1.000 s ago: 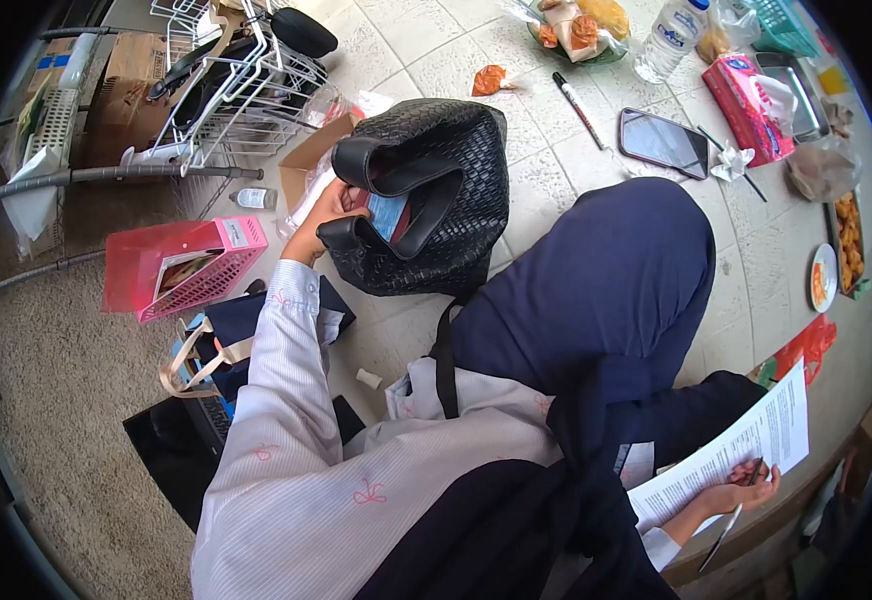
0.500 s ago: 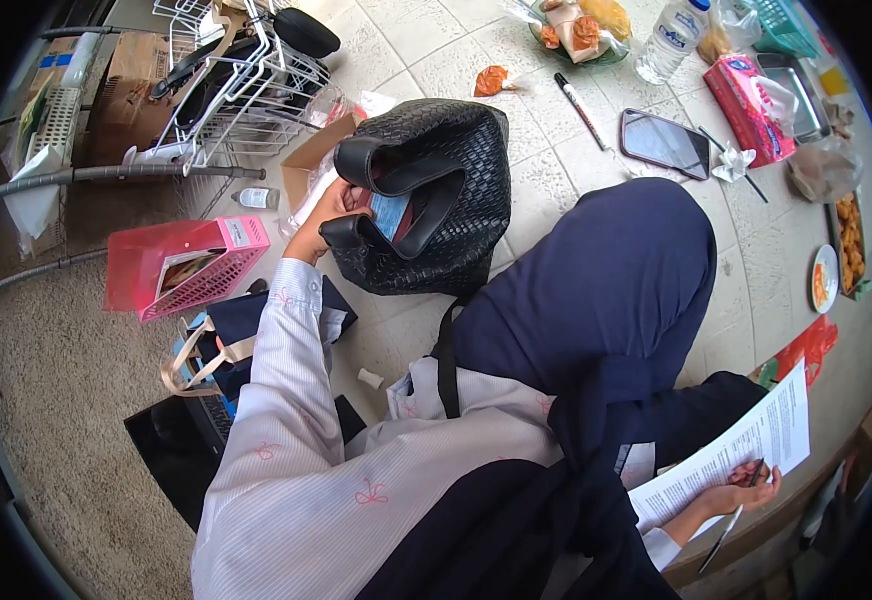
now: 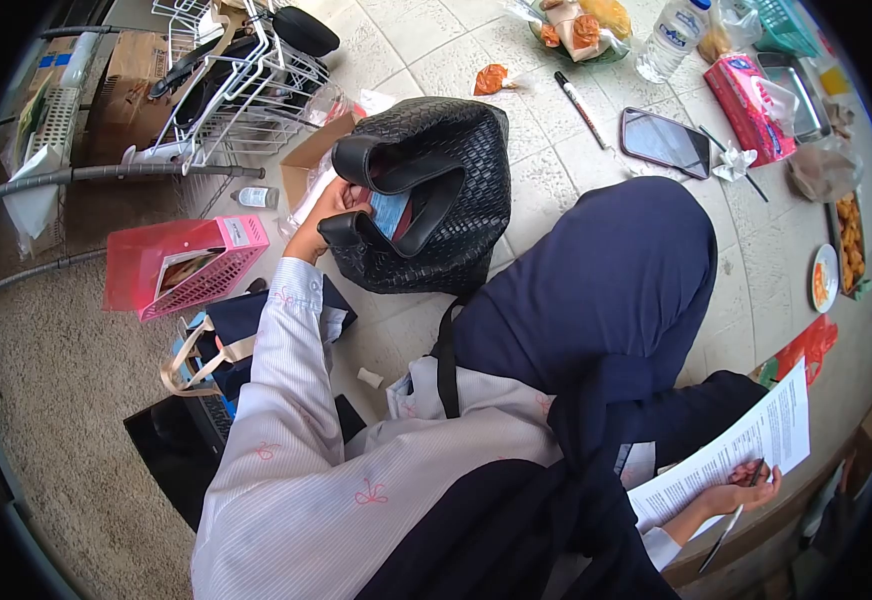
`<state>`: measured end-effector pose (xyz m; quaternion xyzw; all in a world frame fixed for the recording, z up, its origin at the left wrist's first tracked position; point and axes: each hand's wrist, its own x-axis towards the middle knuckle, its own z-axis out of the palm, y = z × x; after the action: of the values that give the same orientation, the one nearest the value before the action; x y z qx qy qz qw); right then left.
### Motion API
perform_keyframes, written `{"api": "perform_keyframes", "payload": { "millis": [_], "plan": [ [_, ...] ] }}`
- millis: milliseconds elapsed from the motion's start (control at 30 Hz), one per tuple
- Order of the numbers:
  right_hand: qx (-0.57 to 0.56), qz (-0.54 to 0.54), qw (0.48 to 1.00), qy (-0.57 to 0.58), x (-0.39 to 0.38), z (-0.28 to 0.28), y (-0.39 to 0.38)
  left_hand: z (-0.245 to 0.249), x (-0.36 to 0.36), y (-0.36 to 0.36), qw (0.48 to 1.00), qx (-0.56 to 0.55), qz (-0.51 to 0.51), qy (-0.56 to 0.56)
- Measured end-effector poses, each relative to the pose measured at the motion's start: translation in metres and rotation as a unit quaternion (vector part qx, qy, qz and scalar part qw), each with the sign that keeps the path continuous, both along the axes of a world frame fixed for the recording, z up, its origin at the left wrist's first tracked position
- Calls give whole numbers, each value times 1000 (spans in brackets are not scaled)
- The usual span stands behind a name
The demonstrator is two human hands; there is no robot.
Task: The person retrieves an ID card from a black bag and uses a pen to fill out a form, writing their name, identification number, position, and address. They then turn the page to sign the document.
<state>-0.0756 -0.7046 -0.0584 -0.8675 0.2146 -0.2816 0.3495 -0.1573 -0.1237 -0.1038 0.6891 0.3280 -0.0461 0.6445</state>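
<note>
My left hand [image 3: 328,215] is closed at the near edge of a black woven handbag [image 3: 471,190], its fingers curled over the opening between the handles. Inside the bag, a light blue item [image 3: 388,212] shows beside something dark red; the rest of the contents is hidden. Down at the right, my right hand [image 3: 731,498] is closed around a printed sheet of paper [image 3: 766,425] and a pen [image 3: 721,540], which sticks out below the fingers. The sheet tilts up beside my navy-clad leg.
Left of the bag stand a pink file holder [image 3: 231,265], a small bottle [image 3: 256,197] and a white wire rack [image 3: 246,90]. Beyond my knee lie a phone [image 3: 666,143], a marker [image 3: 580,110], a tissue pack [image 3: 749,108] and a water bottle [image 3: 672,42].
My left hand and the bag's near handle have shifted very slightly. My right hand keeps its hold on the paper and pen.
</note>
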Motion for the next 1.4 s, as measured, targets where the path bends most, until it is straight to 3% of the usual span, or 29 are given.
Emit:
{"api": "perform_keyframes", "payload": {
  "millis": [333, 733, 1133, 1233, 1267, 1300, 1333, 1367, 1400],
  "plan": [
    [3, 8, 1000, -8, -1, -2, -3, -4, -2, 3, 999, -42, -2, -23],
    [29, 7, 999, -25, 1, 1, 6, -3, 0, 6, 1000, 1, -30, 4],
    [44, 9, 998, -34, 1, 0, 4, 4, 5, -5, 1000, -13, 19, -13],
    [73, 9, 996, -46, 2, 0, 7, 9, 8, -4, 999, 28, 8, 46],
    [86, 9, 995, -52, 0, 1, 7, 11, 8, -5, 998, 29, 1, 47],
    [138, 26, 987, -75, -1, 1, 9, 9, 9, 3, 984, 112, -60, 128],
    [174, 33, 979, -101, -1, 0, 12, 9, 7, -3, 998, 44, -50, 18],
    [229, 19, 966, -118, 0, 4, 20, 15, 10, 8, 981, 97, -150, 78],
    [228, 56, 966, -111, -5, 2, 17, 50, 24, -1, 923, 232, -264, 159]
  ]
}}
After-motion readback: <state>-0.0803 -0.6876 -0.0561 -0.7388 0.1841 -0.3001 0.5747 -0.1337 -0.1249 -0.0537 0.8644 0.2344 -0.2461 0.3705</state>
